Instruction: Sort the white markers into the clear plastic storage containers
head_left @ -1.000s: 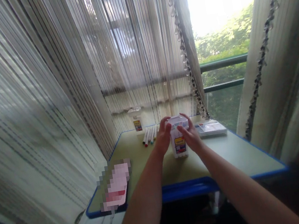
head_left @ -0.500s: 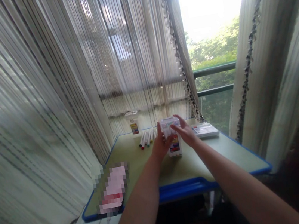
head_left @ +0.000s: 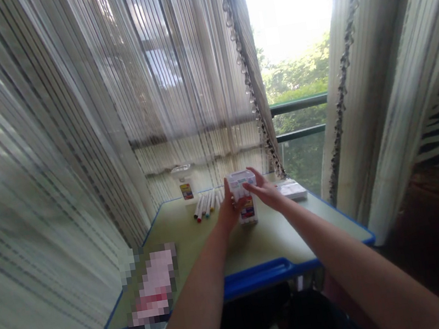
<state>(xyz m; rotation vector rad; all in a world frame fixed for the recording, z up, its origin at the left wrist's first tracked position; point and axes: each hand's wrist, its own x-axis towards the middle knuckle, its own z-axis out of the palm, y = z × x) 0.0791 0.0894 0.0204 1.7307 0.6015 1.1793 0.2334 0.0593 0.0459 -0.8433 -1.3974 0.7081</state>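
Note:
A clear plastic marker box [head_left: 247, 211] with a red and yellow label is held upright over the green table [head_left: 257, 247]. My left hand [head_left: 229, 210] wraps its left side, the thumb across the front. My right hand [head_left: 264, 188] grips the upper right of the box, around its lid. Several white markers [head_left: 205, 205] with coloured ends lie in a row just left of the box. Behind them a second clear box [head_left: 185, 186] with a similar label stands upright.
A flat white pack [head_left: 292, 190] lies at the back right of the table. At the front left is a blurred-out pink item [head_left: 156, 280]. Blue trim [head_left: 258, 279] edges the table. Striped string curtains [head_left: 185, 81] hang behind it, parted at a window.
The view has turned slightly right, so everything sits further left. Both hands keep their hold on the marker box, with little change in its pose.

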